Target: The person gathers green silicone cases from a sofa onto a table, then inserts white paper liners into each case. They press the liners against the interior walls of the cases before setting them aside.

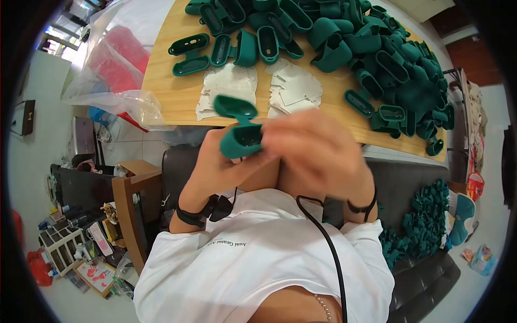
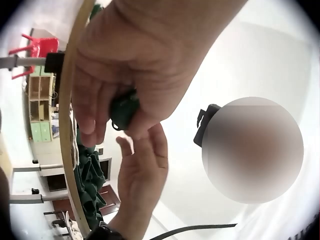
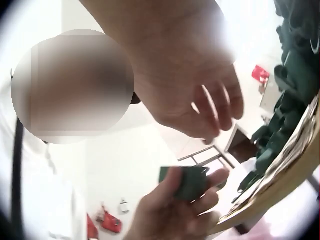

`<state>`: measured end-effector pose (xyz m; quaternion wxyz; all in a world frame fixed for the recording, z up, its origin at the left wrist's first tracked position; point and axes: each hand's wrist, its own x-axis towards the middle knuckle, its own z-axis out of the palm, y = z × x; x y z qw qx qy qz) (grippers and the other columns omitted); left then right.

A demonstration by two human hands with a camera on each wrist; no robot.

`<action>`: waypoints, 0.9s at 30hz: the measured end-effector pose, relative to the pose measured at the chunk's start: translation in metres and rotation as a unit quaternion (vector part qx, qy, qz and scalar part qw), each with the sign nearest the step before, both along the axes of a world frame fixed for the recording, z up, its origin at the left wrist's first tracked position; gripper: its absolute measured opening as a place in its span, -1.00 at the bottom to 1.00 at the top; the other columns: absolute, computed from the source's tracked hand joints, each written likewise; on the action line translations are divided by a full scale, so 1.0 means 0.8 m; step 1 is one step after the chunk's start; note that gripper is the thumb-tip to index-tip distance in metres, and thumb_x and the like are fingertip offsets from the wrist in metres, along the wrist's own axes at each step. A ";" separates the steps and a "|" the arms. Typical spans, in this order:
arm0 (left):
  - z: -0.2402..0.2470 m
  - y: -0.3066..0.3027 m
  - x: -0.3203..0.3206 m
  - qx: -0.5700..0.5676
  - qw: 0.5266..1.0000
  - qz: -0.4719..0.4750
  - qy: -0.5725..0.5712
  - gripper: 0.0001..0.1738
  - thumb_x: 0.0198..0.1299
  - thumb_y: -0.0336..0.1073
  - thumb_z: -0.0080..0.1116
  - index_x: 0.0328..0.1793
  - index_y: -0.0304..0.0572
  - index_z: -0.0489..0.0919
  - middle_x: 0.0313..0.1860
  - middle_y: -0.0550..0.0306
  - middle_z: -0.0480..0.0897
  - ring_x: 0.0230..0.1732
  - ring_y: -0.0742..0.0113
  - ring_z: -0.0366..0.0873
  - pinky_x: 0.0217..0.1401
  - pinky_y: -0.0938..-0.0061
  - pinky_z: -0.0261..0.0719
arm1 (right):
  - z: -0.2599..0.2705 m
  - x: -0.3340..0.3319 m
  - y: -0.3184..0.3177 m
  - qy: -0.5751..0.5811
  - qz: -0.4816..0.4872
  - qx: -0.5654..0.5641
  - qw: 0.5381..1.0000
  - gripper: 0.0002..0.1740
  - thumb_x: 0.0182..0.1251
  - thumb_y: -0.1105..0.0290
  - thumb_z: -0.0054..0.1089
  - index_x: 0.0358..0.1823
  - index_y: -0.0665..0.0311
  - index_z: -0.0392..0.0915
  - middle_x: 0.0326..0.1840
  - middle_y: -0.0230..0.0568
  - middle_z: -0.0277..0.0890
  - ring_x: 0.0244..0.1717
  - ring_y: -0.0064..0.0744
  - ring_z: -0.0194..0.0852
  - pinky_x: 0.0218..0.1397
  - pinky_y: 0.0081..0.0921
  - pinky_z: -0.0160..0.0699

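Observation:
My left hand (image 1: 216,164) grips a dark green earbud case cover (image 1: 239,141) from below, thumb and fingers around its body. Its flap lid (image 1: 236,106) stands tipped back on the table side, and the hollow inside faces up. The right hand (image 1: 315,151), blurred in the head view, hovers over the cover with its fingertips overlapping the rim. Seen from the right wrist, that right hand (image 3: 200,95) has loosely bent, spread fingers with nothing visible between them, above the cover (image 3: 187,182). The left wrist view shows only the cover's end (image 2: 125,107) between fingers and thumb.
Two piles of thin white cards, one on the left (image 1: 229,89) and one on the right (image 1: 296,89), lie at the near edge of the wooden table (image 1: 177,107). A large heap of green covers (image 1: 388,59) fills its right side. More green pieces (image 1: 420,220) lie on the sofa.

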<state>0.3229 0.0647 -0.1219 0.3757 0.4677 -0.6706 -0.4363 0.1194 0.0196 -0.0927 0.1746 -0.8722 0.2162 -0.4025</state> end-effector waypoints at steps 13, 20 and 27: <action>-0.009 -0.002 0.012 0.011 0.996 -0.014 0.085 -0.49 0.04 -0.36 0.41 0.14 -0.38 0.59 -0.25 0.18 0.69 -0.26 0.52 0.56 -0.07 0.59 0.50 | -0.015 -0.023 -0.069 0.209 -0.099 -0.004 0.973 -0.78 0.12 0.47 0.28 -0.16 0.26 0.59 -0.19 -0.27 0.52 -0.17 -0.21 0.49 -0.12 -0.38 0.50; 0.001 0.000 0.002 0.086 0.986 0.039 0.137 -0.47 -0.07 -0.45 0.48 0.10 -0.39 0.60 -0.20 0.13 0.70 -0.14 0.44 0.60 0.00 0.57 0.53 | -0.032 -0.015 -0.073 0.149 -0.129 -0.076 0.977 -0.87 0.04 0.51 0.24 -0.51 0.24 0.44 -0.38 -0.33 0.46 -0.31 -0.29 0.46 -0.28 -0.41 0.41; -0.010 -0.005 -0.017 0.108 0.961 0.116 0.228 -0.41 -0.19 -0.60 0.51 0.08 -0.39 0.59 -0.08 0.04 0.70 -0.09 0.44 0.64 0.03 0.51 0.61 | -0.024 -0.013 -0.074 -0.028 -0.203 -0.229 0.952 -0.82 -0.10 0.54 0.30 -0.43 0.27 0.50 -0.40 -0.30 0.52 -0.37 -0.25 0.49 -0.32 -0.41 0.44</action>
